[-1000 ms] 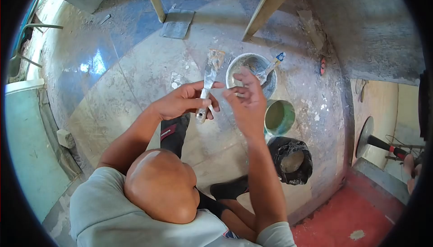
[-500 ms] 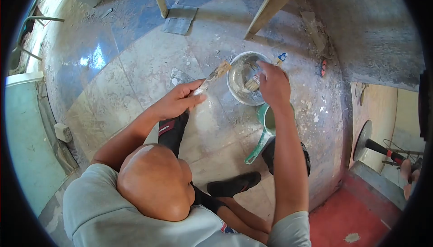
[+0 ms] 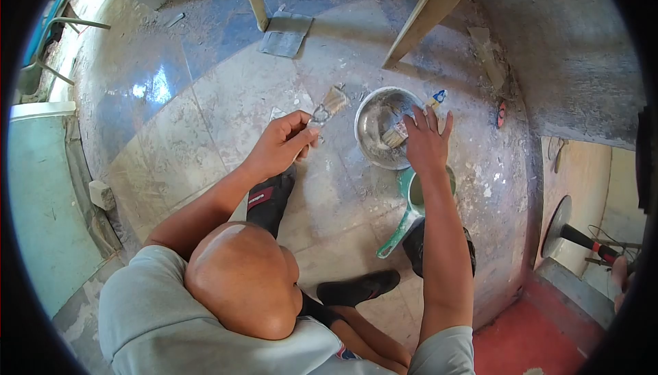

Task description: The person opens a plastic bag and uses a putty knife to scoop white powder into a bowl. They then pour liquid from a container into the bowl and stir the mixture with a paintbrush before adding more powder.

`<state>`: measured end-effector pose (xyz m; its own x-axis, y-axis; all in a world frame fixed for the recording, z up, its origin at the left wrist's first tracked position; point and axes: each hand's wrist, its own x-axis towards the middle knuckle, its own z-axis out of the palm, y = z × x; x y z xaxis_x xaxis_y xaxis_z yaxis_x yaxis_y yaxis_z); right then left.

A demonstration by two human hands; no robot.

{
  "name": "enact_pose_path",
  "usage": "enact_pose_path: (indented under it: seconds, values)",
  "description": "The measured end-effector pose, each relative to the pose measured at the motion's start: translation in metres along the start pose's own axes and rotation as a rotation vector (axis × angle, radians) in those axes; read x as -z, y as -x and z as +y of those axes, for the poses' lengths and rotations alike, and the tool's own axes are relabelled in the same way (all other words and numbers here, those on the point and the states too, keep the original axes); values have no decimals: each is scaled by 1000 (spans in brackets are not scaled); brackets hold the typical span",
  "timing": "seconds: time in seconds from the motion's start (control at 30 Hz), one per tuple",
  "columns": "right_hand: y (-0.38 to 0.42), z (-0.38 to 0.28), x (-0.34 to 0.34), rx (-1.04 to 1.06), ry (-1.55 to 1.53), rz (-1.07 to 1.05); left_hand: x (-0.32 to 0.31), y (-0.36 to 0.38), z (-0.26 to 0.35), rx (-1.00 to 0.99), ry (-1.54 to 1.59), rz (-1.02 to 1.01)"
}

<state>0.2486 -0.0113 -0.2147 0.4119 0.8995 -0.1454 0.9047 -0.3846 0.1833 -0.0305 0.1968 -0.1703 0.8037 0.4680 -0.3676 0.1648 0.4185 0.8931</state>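
Observation:
My left hand is closed around a worn paintbrush, its tan bristles pointing up and away from me beside the bowl. The round, paint-smeared bowl stands on the floor. Across its right side rests a second paintbrush, bristles inside and blue-tipped handle over the rim. Over that handle is my right hand, fingers spread, hiding part of the brush. A green dipper sits just below the bowl, its long handle toward me and its cup partly behind my right forearm.
Wooden legs rise beyond the bowl. A flat grey piece lies on the stained floor. A small red object is near the right wall. At far right, a person's hand is beside a round tool.
My right hand has opened from curled fingers to spread ones over the second brush. The brush in my left hand has turned, showing its bristles more broadly. The whole view has shifted slightly.

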Motion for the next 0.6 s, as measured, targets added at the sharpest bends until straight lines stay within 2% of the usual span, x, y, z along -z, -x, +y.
enact_pose_path:
  seconds: [0.03, 0.07, 0.1, 0.17, 0.23, 0.27, 0.3, 0.37, 0.4, 0.43, 0.5, 0.53, 0.57, 0.6]
  values:
    - [0, -8, 7, 1, -1, 3, 2, 1, 3, 86, -58, 6]
    - [1, -21, 12, 0, -229, 82, 3, 1, 6, 172, -113, 13]
    - [2, -36, 20, -1, -457, 160, 3, 1, 9, 172, -112, 15]
    - [7, -74, 46, 155, -414, 276, 0, 1, 11, 205, -209, 26]
    - [18, -114, 60, 270, -510, 356, 2, 0, 3, 181, -245, -23]
    - [22, -121, 69, 391, -491, 345, 2, 0, 0, 156, -281, -64]
    - [20, -117, 71, 382, -493, 347, -5, 5, 5, 121, -234, -85]
    - [6, -97, 70, 163, -404, 168, 0, 8, 4, 212, -204, -209]
    - [0, -86, 69, 28, -377, 242, 1, 11, 5, 217, -182, -246]
    - [0, -86, 69, 25, -380, 247, 2, 13, 7, 217, -189, -247]
    - [6, -88, 74, 266, -374, 309, 1, 17, 12, 262, -61, -247]
    - [12, -99, 71, 482, -490, 207, -1, 19, 16, 267, -61, -254]
    - [11, -96, 61, 471, -488, 209, -3, 18, 22, 342, 90, -255]
    - [7, -91, 50, 368, -507, 158, -1, 17, 26, 418, 240, -253]
